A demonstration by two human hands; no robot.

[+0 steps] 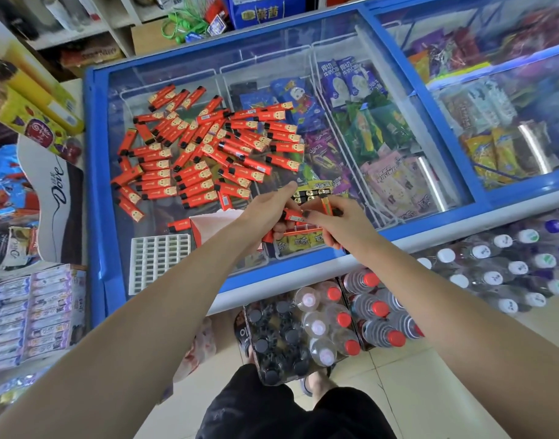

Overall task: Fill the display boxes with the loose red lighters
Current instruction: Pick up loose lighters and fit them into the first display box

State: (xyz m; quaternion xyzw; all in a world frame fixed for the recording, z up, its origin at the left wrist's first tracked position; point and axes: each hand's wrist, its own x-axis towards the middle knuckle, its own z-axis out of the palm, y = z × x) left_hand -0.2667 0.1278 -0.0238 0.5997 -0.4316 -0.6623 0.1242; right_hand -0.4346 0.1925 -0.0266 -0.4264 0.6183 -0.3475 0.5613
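Lighters (205,147), red with black ends, lie heaped on the glass lid (164,223) of a blue freezer (96,191), spread over its far-left part. One stray lighter (178,224) lies alone near the front, just left of an open red display box (208,229). A white grid tray (157,261) rests flat on the glass at the near-left corner, beside that box.

Both forearms reach in from the near edge and meet over the middle of the lid. Left hand (272,207): fingers curled around a second box (300,231), holding it from the left side, with the index finger stretched forward; black lighter tops (310,194) show in a row at the box's far edge. Right hand (332,217): thumb and fingers pinch one lighter (327,206) held roughly upright above the box. Another lighter (292,214) lies across between the two hands; which hand holds it cannot be told.

Beneath the glass, white wire baskets (335,144) hold packaged ice creams. Packs of bottles (329,324) with red and black caps stand on the floor against the near side of the freezer; white-capped bottles (506,270) stand to the right. Shelves of boxed goods (31,315) fill the left edge.
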